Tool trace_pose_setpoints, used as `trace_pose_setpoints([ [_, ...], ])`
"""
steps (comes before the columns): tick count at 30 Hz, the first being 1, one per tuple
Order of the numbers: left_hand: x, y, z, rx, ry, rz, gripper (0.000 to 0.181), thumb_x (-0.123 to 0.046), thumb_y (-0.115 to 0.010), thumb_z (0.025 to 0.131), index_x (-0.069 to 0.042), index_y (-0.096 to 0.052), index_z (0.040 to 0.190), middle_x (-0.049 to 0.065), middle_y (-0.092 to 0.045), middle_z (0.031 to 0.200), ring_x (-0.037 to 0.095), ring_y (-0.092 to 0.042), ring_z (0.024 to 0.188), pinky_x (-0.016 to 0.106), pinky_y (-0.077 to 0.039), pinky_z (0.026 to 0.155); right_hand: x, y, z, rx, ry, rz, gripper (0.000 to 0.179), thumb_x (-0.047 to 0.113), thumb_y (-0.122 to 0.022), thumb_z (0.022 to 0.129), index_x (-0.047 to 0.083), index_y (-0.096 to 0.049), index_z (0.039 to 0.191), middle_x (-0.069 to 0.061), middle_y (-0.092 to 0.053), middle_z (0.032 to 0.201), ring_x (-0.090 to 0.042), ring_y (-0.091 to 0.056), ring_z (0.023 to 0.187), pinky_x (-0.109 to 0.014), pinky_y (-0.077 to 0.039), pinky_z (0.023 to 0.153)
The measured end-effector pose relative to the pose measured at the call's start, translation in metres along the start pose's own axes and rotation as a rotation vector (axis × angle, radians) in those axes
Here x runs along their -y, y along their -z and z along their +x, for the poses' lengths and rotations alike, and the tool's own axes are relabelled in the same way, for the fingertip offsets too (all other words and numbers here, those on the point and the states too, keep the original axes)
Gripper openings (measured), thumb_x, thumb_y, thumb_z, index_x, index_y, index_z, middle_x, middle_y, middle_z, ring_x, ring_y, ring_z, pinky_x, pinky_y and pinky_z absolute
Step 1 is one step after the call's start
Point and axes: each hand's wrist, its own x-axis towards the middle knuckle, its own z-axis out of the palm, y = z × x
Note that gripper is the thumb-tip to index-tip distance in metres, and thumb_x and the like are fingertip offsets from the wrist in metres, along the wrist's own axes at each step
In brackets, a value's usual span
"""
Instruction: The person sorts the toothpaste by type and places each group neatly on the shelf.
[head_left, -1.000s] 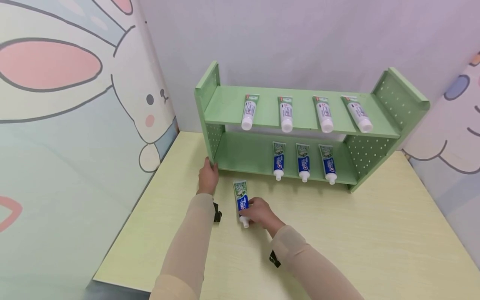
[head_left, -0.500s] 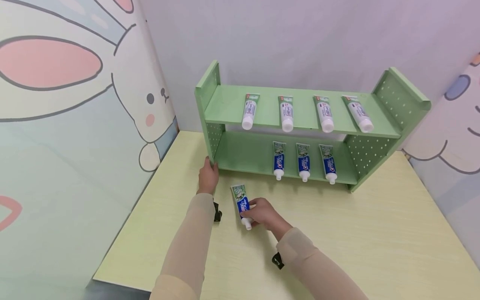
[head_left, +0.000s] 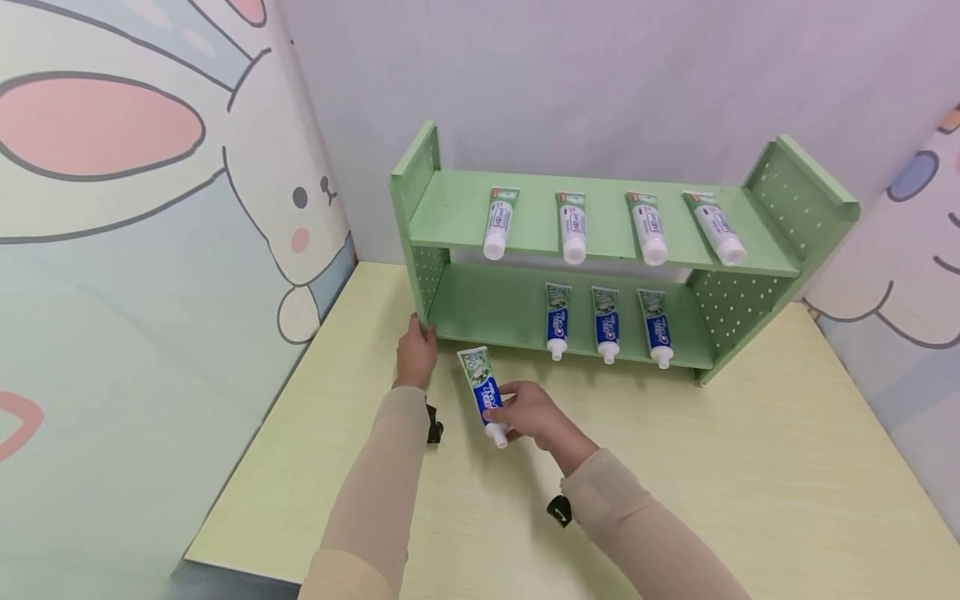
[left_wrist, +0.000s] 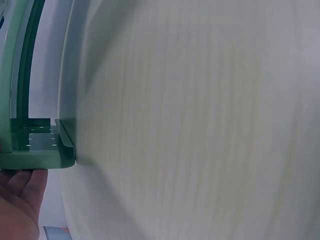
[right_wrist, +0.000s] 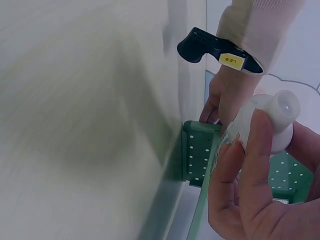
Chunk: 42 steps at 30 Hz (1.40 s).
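Observation:
My right hand (head_left: 531, 412) holds a blue, green and white toothpaste tube (head_left: 482, 383) near its cap end, thumb on top. The tube is tilted above the table, crimped end towards the rack and white cap towards me. In the right wrist view, thumb and fingers pinch the tube's white cap end (right_wrist: 265, 120). My left hand (head_left: 416, 357) grips the lower front corner of the left side panel of the green two-tier shelf rack (head_left: 487, 304). In the left wrist view, the left fingers (left_wrist: 34, 187) lie against the panel's outer face.
On the upper shelf several white toothpaste tubes (head_left: 572, 227) lie in a row, caps forward. Three blue-green tubes (head_left: 607, 323) lie on the lower shelf, from its middle to the right. The rack stands on a pale wooden table (head_left: 787, 467) against the wall (head_left: 600, 75).
My right hand has lifted the toothpaste tube off the table and brought it up towards the rack, its crimped end swinging left. The left hand has stayed at the rack's corner.

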Motion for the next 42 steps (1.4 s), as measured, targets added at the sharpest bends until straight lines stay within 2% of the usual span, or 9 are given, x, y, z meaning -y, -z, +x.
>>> trace_pose_setpoints([
  [11,0.002,0.0,0.001,0.008,0.009,-0.003,0.04,-0.022,-0.045,0.105,-0.006,-0.04,0.141,0.025,-0.061,0.122,0.034,-0.065,0.091,0.047,-0.052,0.072,0.013,0.009,0.006,-0.022,0.014,0.016,0.052,0.001,-0.069,0.09,-0.01,-0.046,0.135,-0.02,-0.061,0.103,-0.029,-0.066,0.083,-0.041,-0.057,0.066],
  [21,0.001,0.0,0.002,0.009,0.017,0.002,0.041,-0.021,-0.045,0.105,-0.006,-0.039,0.142,0.024,-0.061,0.121,0.029,-0.061,0.083,0.044,-0.05,0.069,0.02,0.015,0.022,-0.056,0.017,0.032,0.055,0.004,-0.068,0.092,-0.009,-0.043,0.139,-0.021,-0.064,0.107,-0.028,-0.068,0.083,-0.039,-0.057,0.068],
  [28,-0.002,0.002,0.0,0.027,0.038,0.001,0.041,-0.023,-0.044,0.105,-0.008,-0.039,0.143,0.021,-0.064,0.11,0.026,-0.056,0.071,0.039,-0.047,0.061,0.025,0.02,0.035,-0.083,0.004,0.041,0.057,0.004,-0.066,0.093,-0.009,-0.04,0.141,-0.025,-0.06,0.117,-0.034,-0.066,0.094,-0.038,-0.057,0.071],
  [36,-0.002,0.001,-0.002,0.025,0.041,0.003,0.041,-0.022,-0.044,0.105,-0.007,-0.038,0.143,0.022,-0.061,0.121,0.027,-0.059,0.081,0.041,-0.049,0.069,0.028,0.026,0.052,-0.122,0.025,0.073,0.061,0.003,-0.066,0.092,-0.01,-0.036,0.144,-0.027,-0.057,0.121,-0.037,-0.064,0.101,-0.037,-0.057,0.073],
  [42,-0.002,0.001,-0.002,0.018,0.032,0.002,0.041,-0.022,-0.044,0.105,-0.007,-0.039,0.143,0.022,-0.061,0.122,0.028,-0.06,0.084,0.043,-0.05,0.071,0.03,0.027,0.06,-0.136,0.031,0.079,0.063,0.005,-0.065,0.094,-0.008,-0.032,0.146,-0.028,-0.056,0.124,-0.037,-0.063,0.102,-0.036,-0.056,0.074],
])
